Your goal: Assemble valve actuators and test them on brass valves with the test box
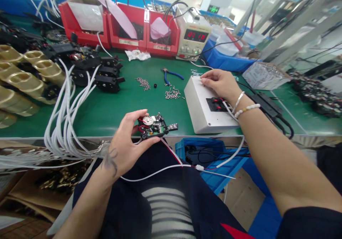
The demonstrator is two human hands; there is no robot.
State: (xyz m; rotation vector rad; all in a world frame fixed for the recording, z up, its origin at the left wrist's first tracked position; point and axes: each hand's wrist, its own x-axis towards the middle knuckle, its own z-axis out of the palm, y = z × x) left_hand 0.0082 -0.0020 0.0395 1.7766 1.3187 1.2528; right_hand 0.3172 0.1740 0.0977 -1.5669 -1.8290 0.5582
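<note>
My left hand point(128, 141) grips a small black electronic assembly point(153, 125) by its sides, thumb below and fingers above. A round silver motor-like part, red wires and a green circuit board show on its open face. From it a white cable point(149, 174) runs over my lap to a white connector point(199, 167), joined to another white cable. At the far edge of a white box point(203, 114), my right hand point(220, 84) has its fingertips drawn together; whether they pinch something there is hidden. A black terminal plate point(215, 104) with red tabs sits on the box beneath my wrist.
Blue-handled pliers point(172, 76) and loose screws point(173, 93) lie on the green table point(144, 100). Black assemblies point(104, 77) with white cables and brass fittings point(29, 75) crowd the left. Behind stand red bins point(128, 29) and a power supply point(192, 36); a blue crate point(203, 150) sits below.
</note>
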